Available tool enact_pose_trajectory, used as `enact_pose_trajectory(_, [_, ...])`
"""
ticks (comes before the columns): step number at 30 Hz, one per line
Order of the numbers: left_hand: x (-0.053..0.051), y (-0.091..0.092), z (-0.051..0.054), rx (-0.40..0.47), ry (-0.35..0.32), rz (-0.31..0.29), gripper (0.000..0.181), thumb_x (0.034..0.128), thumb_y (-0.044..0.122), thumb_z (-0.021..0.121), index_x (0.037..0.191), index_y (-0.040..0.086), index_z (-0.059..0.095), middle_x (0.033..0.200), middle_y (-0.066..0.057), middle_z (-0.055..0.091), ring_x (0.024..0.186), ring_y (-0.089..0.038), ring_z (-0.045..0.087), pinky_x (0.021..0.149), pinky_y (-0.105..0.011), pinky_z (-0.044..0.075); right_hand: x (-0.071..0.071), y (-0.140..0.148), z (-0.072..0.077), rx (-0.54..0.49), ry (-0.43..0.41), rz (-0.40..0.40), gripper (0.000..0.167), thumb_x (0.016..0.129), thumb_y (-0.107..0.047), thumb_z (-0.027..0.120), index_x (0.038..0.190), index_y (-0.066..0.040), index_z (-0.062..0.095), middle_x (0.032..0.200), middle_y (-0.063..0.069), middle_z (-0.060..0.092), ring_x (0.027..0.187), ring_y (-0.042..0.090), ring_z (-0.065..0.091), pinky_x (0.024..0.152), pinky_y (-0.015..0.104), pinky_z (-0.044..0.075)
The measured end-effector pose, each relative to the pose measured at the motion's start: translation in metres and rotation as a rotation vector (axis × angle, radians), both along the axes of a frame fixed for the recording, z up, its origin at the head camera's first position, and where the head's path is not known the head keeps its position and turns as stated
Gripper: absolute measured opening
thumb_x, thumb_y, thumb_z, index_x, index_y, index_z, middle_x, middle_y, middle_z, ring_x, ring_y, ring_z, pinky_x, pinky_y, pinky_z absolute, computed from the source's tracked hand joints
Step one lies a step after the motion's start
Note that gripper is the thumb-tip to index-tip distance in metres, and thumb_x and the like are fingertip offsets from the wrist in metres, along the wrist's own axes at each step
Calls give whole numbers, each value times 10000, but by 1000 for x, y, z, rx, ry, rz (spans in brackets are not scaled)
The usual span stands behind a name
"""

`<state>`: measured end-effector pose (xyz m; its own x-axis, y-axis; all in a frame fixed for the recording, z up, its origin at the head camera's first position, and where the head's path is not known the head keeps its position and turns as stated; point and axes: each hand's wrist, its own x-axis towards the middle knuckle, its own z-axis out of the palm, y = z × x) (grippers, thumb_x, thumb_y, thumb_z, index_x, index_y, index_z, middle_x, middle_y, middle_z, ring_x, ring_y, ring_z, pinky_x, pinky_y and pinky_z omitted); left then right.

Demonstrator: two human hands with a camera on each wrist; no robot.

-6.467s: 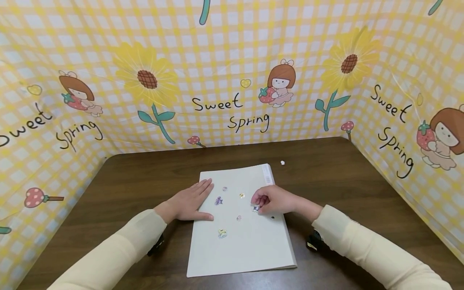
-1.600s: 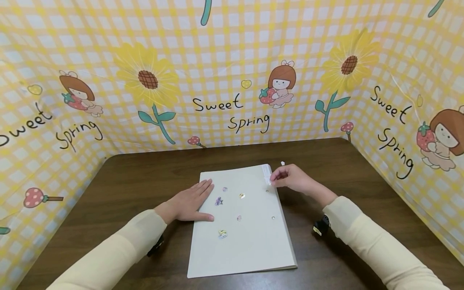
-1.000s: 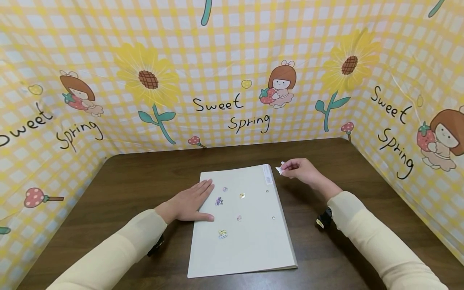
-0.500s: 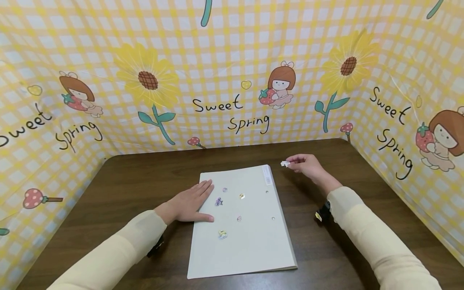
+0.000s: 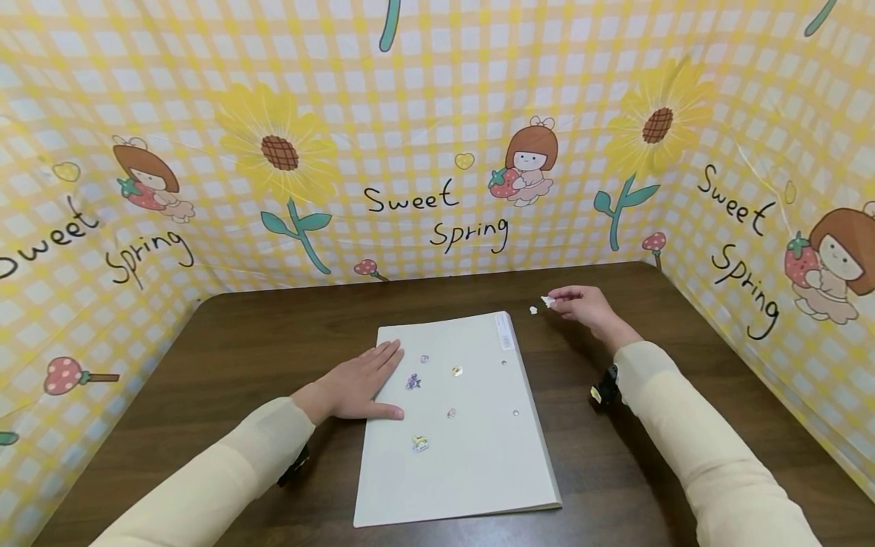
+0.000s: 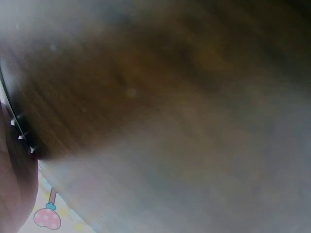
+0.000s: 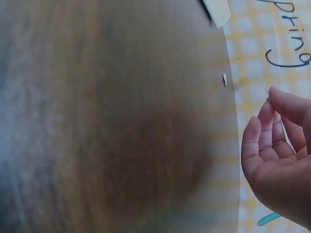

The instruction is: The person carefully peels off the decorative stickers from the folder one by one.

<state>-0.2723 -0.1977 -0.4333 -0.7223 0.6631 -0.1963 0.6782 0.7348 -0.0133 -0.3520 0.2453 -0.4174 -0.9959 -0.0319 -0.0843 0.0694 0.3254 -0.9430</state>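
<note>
A cream folder [image 5: 472,479] lies on the dark wooden table, with several small cartoon stickers on its cover, among them a purple sticker [image 5: 413,381] and a yellow-and-blue sticker [image 5: 420,443]. My left hand [image 5: 355,382] rests flat on the folder's left edge, fingers straight and thumb apart. Beyond the folder's far right corner, my right hand [image 5: 582,305] pinches a small white paper piece [image 5: 548,301] between thumb and fingers, just above the table. Only a thin edge of it shows in the right wrist view. Close by lies another white scrap [image 5: 534,310].
A white label [image 5: 504,331] and two small rivets run along the folder's right side. Around the table's back and sides hangs a yellow checked cloth [image 5: 410,114] with printed flowers and figures. The left wrist view is mostly blurred.
From over the folder, where it held a dark purple sticker, my right hand has moved away and right, past the label, with a white piece. The left hand stays put.
</note>
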Motion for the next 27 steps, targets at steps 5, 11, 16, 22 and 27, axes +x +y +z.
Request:
enact_pose_trajectory(5, [1,0,1,1,-2,-1,1150,791,870,316,1555,36,114,1618,-131,51,1473,-266,55,1157,-405,153,-4,1,-3,-3,-37,-6,351,944,-78,641,1262,62,588,1146,123,627,957,163,599,838,291,513])
enact_pose_trajectory(11, [2,0,2,18,-7,-9,1141,803,860,320,1552,25,110,1616,-139,50,1473,-268,50,1158,-405,147,-8,4,-5,-9,-70,-8,375,965,-103,614,1302,53,560,1277,192,549,1037,204,578,891,321,493])
enact_pose_trajectory(16, [1,0,1,29,-8,-15,1145,798,866,309,1553,27,115,1616,-140,55,1473,-273,53,1157,-416,152,-12,5,-7,6,-74,-11,365,968,-89,601,1301,56,560,1273,199,549,1023,192,579,867,297,497])
enact_pose_trajectory(22, [0,0,1,21,-8,-7,1156,786,877,298,1556,36,105,1618,-130,44,1474,-264,41,1158,-410,146,-14,3,-7,34,-78,-17,363,950,-79,625,1277,69,576,1253,198,573,893,104,580,821,270,498])
enact_pose_trajectory(27, [0,0,-1,19,-11,1,1149,788,870,319,1558,44,106,1620,-122,45,1474,-259,42,1158,-410,149,-15,1,-7,69,-90,-16,360,941,-67,630,1270,72,583,1249,195,577,896,114,574,820,270,491])
